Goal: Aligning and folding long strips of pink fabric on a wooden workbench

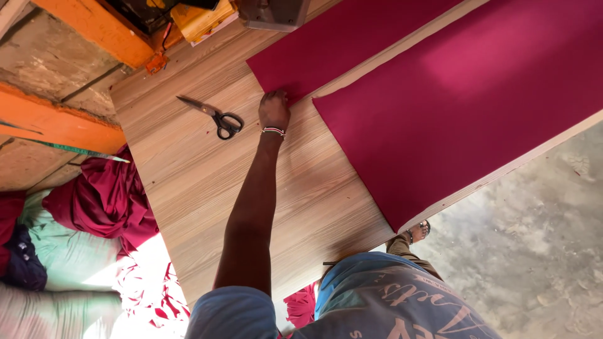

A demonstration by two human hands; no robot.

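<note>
The left hand (274,110) pressed flat on the near corner of the crimson cloth (339,44), which lay spread across the table (207,182). The scissors (213,116) rested beside it, untouched; I judged cutting not begun. The right hand was out of sight.

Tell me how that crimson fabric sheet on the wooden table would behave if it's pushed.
The crimson fabric sheet lies flat, so it's probably floppy and would bunch, not slide whole. The wood-grain table looks smooth, so it may slip. The left hand rests on its corner.
</note>
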